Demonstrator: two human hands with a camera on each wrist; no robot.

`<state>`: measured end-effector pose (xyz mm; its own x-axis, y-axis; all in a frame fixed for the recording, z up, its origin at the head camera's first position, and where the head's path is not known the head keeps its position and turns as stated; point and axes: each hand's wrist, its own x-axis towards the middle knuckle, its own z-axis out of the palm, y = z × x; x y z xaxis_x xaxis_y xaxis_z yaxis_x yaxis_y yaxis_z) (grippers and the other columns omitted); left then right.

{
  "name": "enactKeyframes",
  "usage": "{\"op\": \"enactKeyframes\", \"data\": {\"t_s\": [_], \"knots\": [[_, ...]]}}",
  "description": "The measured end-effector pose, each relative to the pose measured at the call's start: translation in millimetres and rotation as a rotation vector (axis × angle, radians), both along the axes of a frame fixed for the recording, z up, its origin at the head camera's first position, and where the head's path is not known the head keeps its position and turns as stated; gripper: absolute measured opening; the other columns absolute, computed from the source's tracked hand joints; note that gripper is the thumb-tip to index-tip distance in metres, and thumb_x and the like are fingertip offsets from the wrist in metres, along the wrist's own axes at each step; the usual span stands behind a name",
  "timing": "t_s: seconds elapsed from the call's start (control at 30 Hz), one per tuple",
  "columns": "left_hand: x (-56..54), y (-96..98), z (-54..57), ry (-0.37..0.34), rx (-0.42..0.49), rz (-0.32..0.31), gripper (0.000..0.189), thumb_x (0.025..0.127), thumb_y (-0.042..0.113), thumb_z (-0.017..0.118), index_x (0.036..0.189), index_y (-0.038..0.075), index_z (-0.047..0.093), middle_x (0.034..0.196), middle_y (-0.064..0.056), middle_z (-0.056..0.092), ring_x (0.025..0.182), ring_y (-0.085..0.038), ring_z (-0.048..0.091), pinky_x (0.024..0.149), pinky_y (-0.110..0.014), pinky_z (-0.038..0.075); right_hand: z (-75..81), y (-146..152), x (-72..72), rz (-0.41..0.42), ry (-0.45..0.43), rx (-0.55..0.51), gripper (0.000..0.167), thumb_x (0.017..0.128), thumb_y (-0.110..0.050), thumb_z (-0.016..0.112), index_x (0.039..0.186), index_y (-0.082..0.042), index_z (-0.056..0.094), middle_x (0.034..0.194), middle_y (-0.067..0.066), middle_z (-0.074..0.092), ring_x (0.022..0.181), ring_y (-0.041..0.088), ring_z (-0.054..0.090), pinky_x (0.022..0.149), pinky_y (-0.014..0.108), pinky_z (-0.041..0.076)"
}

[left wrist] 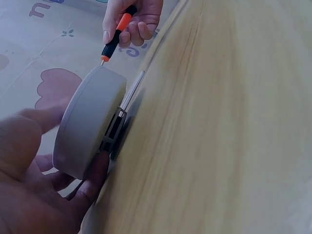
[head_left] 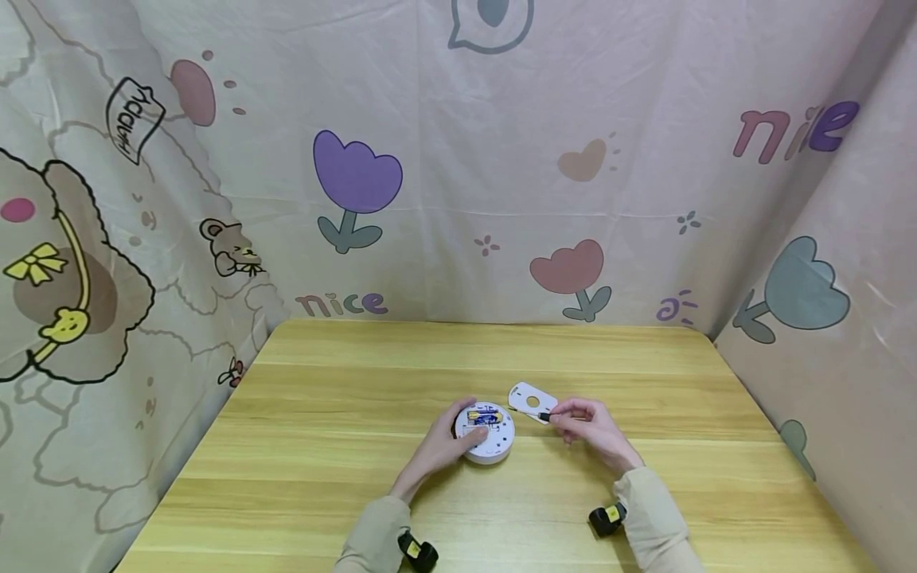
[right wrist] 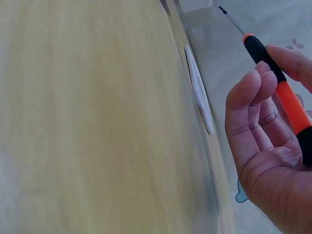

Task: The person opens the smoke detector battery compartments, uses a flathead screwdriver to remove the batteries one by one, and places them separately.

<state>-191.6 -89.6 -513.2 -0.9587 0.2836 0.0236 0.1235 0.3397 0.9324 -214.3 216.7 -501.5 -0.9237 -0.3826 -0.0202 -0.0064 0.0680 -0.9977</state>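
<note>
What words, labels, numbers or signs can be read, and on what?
"nice": cloth, low, left of centre.
"nie", as visible: cloth, upper right.
Tilted word, perhaps "Happy": cloth, upper left.
Too small to read: marks on the disc, its batteries, the plate and wrist cameras.

A yellow wooden table (head_left: 286,477) has pale cloth (head_left: 487,143) hanging along its far, left and right sides. The far cloth shows a big purple flower (head_left: 357,177).
</note>
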Motion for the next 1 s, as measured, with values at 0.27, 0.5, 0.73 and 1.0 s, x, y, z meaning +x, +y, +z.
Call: {"op": "enactKeyframes", "data": {"t_s": [0.27, 0.5, 0.73, 1.0], "knots": [[3.8, -0.6, 3.9, -0.028, -0.010, -0.014, 0.086, 0.082, 0.031, 0.084, 0.152, 0.008, 0.040, 0.148, -0.024, 0.049, 0.133, -0.042, 0.050, 0.112, -0.061, 0.044, -2.1, 1.8, -0.2, 0.015, -0.004, -0.014, 0.022, 0.093, -0.007, 0.068, 0.108, 0.009, 0.065, 0.084, 0.003, 0.074, 0.062, 0.006, 0.061, 0.059, 0.021, 0.058], [3.8, -0.3, 3.6, -0.021, -0.014, -0.010, 0.083, 0.083, 0.027, 0.083, 0.152, 0.007, 0.041, 0.151, -0.024, 0.047, 0.138, -0.046, 0.045, 0.117, -0.067, 0.034, -4.3, 2.2, -0.8, 0.011, -0.006, -0.013, 0.013, 0.093, -0.007, 0.068, 0.104, 0.000, 0.068, 0.083, 0.001, 0.073, 0.061, 0.006, 0.060, 0.058, 0.020, 0.057], [2.5, -2.6, 5.0, -0.027, -0.009, 0.018, 0.082, 0.082, 0.026, 0.083, 0.151, 0.008, 0.043, 0.152, -0.022, 0.047, 0.141, -0.044, 0.043, 0.119, -0.065, 0.032, -3.5, 1.8, 0.6, -0.001, -0.020, -0.016, 0.008, 0.092, -0.007, 0.068, 0.100, -0.009, 0.070, 0.082, 0.001, 0.073, 0.062, 0.006, 0.060, 0.059, 0.020, 0.056], [0.6, -6.8, 7.1, -0.006, 0.007, 0.030, 0.077, 0.083, 0.021, 0.082, 0.147, 0.002, 0.045, 0.149, -0.022, 0.050, 0.139, -0.043, 0.045, 0.121, -0.062, 0.031, -3.6, 3.6, 2.0, 0.007, 0.000, -0.035, 0.009, 0.093, -0.007, 0.069, 0.101, -0.009, 0.071, 0.084, 0.001, 0.074, 0.062, 0.006, 0.061, 0.059, 0.022, 0.058]]}}
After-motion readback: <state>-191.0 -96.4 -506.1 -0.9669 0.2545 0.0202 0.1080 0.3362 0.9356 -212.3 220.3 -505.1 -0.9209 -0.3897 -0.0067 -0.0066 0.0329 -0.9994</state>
